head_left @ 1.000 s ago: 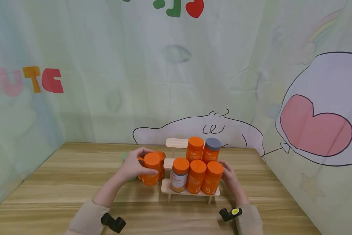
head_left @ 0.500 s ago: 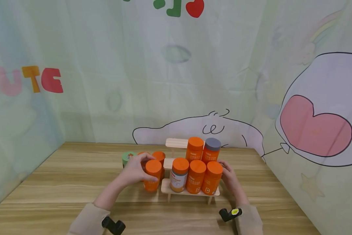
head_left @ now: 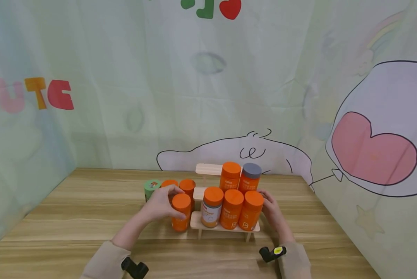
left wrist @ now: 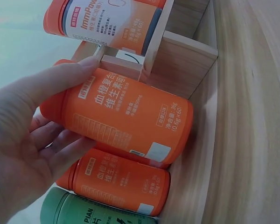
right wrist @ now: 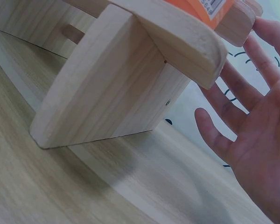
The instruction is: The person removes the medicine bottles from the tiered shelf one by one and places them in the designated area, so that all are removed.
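Observation:
My left hand (head_left: 161, 204) grips an orange vitamin bottle (head_left: 181, 214) upright at the left of a stepped wooden rack (head_left: 209, 169). In the left wrist view, thumb and fingers hold this bottle near its cap, label facing the camera. On the rack's front step stand a white-labelled bottle (head_left: 211, 215) with an orange cap and two orange bottles. A grey-capped bottle (head_left: 251, 172) and an orange bottle (head_left: 230, 174) stand higher behind. My right hand (head_left: 271, 209) is at the rack's right side, its fingers loosely extended; in the right wrist view, a fingertip meets the rack's edge.
Behind the left hand stand a green-capped bottle (head_left: 151, 186) and two more orange bottles, one of them (head_left: 188, 186) close to the rack. The wooden table (head_left: 72, 217) extends to both sides. A printed cloth backdrop (head_left: 124, 97) rises behind it.
My left hand has brought the orange bottle down and nearer to me, leaving more of the green-capped and orange bottles behind it visible. The right hand stays by the rack.

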Action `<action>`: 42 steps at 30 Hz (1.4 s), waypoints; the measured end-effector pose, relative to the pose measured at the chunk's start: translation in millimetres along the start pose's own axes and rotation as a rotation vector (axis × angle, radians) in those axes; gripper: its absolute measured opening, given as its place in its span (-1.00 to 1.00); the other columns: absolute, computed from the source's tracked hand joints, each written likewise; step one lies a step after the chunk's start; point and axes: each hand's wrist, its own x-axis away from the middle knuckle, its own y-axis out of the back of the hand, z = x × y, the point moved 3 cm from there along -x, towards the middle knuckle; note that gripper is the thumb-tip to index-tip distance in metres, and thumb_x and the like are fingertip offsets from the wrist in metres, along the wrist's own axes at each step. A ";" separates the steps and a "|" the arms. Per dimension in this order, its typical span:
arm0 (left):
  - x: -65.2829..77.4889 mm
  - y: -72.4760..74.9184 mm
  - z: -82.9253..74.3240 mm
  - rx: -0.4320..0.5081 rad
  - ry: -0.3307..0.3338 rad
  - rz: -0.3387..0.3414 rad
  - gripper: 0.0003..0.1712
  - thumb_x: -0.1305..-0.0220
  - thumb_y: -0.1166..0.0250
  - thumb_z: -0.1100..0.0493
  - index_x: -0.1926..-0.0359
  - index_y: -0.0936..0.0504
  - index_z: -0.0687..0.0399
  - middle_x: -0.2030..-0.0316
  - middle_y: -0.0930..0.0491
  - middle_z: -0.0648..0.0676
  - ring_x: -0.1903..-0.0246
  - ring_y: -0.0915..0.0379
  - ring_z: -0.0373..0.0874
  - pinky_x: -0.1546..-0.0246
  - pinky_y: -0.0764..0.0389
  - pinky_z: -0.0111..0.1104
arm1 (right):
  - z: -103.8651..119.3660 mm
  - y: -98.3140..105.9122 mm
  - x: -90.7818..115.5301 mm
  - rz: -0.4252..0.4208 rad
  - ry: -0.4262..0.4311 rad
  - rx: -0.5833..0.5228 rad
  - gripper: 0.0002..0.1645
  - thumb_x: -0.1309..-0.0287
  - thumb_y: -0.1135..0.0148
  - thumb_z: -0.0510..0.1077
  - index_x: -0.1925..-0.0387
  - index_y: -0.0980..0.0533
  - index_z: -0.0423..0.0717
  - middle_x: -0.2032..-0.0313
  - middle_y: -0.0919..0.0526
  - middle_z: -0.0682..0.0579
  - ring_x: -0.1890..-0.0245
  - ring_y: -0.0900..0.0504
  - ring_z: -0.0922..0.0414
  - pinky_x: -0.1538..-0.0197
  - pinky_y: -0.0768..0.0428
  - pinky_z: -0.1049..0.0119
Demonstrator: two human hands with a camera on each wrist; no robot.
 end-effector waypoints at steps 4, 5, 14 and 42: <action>0.4 -1.1 -0.2 -0.013 -0.005 0.002 -0.26 0.32 -0.68 0.14 0.03 -0.57 0.22 0.14 -0.66 0.07 0.15 -0.56 -0.10 0.08 -0.64 -0.21 | 0.2 0.1 -0.4 0.012 0.009 0.002 -0.64 -0.42 0.20 -0.16 0.11 -0.48 0.36 0.14 -0.63 0.36 0.09 -0.58 0.34 -0.05 -0.49 0.41; 0.2 -1.6 0.2 -0.017 -0.003 0.001 -0.26 0.32 -0.68 0.14 0.03 -0.57 0.22 0.14 -0.66 0.07 0.15 -0.56 -0.10 0.07 -0.64 -0.20 | 0.2 0.1 -0.4 0.015 0.013 0.000 -0.63 -0.43 0.20 -0.16 0.11 -0.48 0.37 0.15 -0.63 0.37 0.10 -0.58 0.35 -0.05 -0.49 0.41; -0.1 -4.7 2.6 -0.016 0.009 0.015 -0.28 0.30 -0.68 0.16 0.05 -0.56 0.20 0.13 -0.64 0.08 0.13 -0.56 -0.08 0.04 -0.64 -0.15 | 0.4 -0.6 -0.2 0.006 0.031 -0.009 -0.62 -0.41 0.20 -0.18 0.12 -0.48 0.36 0.16 -0.63 0.36 0.12 -0.58 0.36 -0.01 -0.51 0.42; -7.2 19.9 -24.7 0.152 -0.084 -0.098 -0.57 -0.23 -0.36 0.12 -0.07 -0.56 0.23 0.02 -0.65 0.23 0.01 -0.55 0.08 0.01 -0.61 -0.14 | 0.2 0.4 -0.2 0.029 0.043 -0.016 -0.59 -0.43 0.22 -0.18 0.11 -0.49 0.39 0.15 -0.63 0.37 0.11 -0.58 0.36 -0.02 -0.49 0.42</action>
